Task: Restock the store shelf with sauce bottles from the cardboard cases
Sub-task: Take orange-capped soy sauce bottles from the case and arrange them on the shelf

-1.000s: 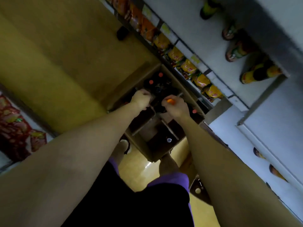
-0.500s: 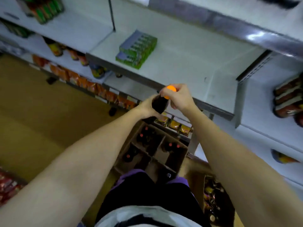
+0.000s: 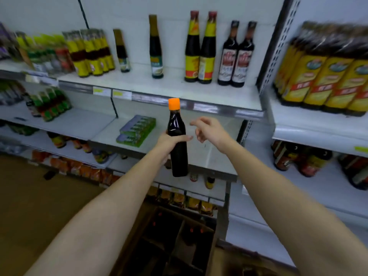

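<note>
Below you, the cardboard case (image 3: pixel 196 234) stood open on the floor, against the foot of the shelving. Its card dividers cut it into compartments, and in the far compartments some dark bottles with red caps (image 3: pixel 192 230) were standing; the near compartments were too dark for me to tell what was in them.

On the upper shelf (image 3: pixel 171 86) there were a few sauce bottles standing upright: two with yellow labels (image 3: pixel 200 48) side by side, two with white and red labels (image 3: pixel 238 54) just beside them, and one single dark bottle (image 3: pixel 156 46) more to the left. The middle shelf (image 3: pixel 211 154) carried only a flat green pack (image 3: pixel 137 129) on its left part.

Your left hand (image 3: pixel 169 141) gripped the sauce bottle (image 3: pixel 177 136) around its middle, with the fingers curled round the dark body and the thumb lying across the front. The bottle was upright, in the air in front of the middle shelf, and its orange cap (image 3: pixel 174 103) reached up to the front edge of the upper shelf. It touched no shelf.

Your right hand (image 3: pixel 209 129) was just beside the bottle, at the height of its shoulder, but apart from it. The fingers were loosely bent and spread, and they held nothing.
</note>
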